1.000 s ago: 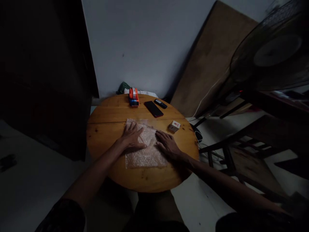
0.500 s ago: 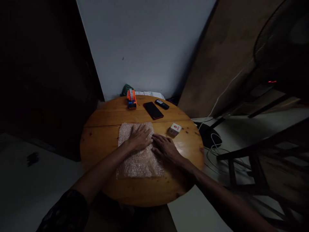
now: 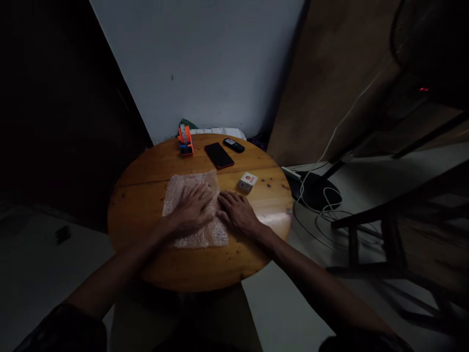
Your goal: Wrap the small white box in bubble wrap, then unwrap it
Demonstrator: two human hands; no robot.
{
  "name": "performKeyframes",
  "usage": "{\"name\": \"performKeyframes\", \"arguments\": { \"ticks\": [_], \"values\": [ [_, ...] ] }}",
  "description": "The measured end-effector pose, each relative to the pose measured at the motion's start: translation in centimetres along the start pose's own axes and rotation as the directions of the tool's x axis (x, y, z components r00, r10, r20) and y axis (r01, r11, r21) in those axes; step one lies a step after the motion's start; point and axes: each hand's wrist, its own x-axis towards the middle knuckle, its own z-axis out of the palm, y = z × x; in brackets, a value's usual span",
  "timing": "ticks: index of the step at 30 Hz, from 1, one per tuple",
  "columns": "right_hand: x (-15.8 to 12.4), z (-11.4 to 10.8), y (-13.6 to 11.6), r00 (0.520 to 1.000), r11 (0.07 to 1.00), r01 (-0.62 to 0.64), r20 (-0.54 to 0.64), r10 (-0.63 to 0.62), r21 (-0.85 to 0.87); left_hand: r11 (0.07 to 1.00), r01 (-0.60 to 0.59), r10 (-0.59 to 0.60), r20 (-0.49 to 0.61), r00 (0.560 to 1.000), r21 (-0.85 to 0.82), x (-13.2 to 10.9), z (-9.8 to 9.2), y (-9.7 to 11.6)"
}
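A sheet of bubble wrap (image 3: 201,237) lies flat on the round wooden table (image 3: 198,269). My left hand (image 3: 192,208) rests palm down on its middle, fingers spread. At the sheet's right edge lies my right hand (image 3: 240,214), fingers stretched out over the border and touching it. Just beyond the right hand sits a small white box (image 3: 248,182) with red print. Whether anything lies under the wrap cannot be seen.
Toward the back of the table are an orange tape dispenser (image 3: 185,140), a black smartphone (image 3: 219,155) and a small dark keypad phone (image 3: 233,144). A dark wooden chair (image 3: 370,244) and loose white cable (image 3: 330,205) are on the right. A wall (image 3: 205,63) stands behind.
The camera view has shifted, so the table sits further left and higher. My left hand has slid slightly toward me on the bubble wrap; my right hand stays at its right edge.
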Motion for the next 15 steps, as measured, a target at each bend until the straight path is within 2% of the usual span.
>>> {"name": "performKeyframes", "arguments": {
  "ticks": [3, 6, 8, 12, 15],
  "values": [
    [0.0, 0.0, -0.2, 1.000, 1.000, -0.004, -0.005, 0.004, 0.009, 1.000, 0.007, -0.005, 0.059, 0.998, -0.030, -1.7, 0.8, 1.7],
    [-0.4, -0.8, 0.1, 1.000, 0.999, -0.001, -0.024, 0.002, 0.047, 0.998, 0.055, -0.053, 0.065, 0.997, -0.029, -1.7, 1.9, 2.3],
    [-0.6, -1.7, 1.0, 0.994, 0.998, -0.021, -0.104, 0.028, 0.065, 0.997, 0.064, -0.063, 0.045, 0.997, -0.033, -1.4, 2.5, 2.2],
    [-0.2, -3.8, 4.6, 0.930, 0.981, -0.181, -0.313, 0.195, 0.074, 0.997, 0.055, -0.054, 0.026, 0.998, -0.052, -0.9, 2.9, 1.7],
    [0.8, -4.4, 7.1, 0.884, 0.918, -0.386, -0.248, 0.397, 0.092, 0.997, 0.044, -0.043, 0.019, 0.999, -0.059, -0.6, 2.7, 1.6]
  ]
}}
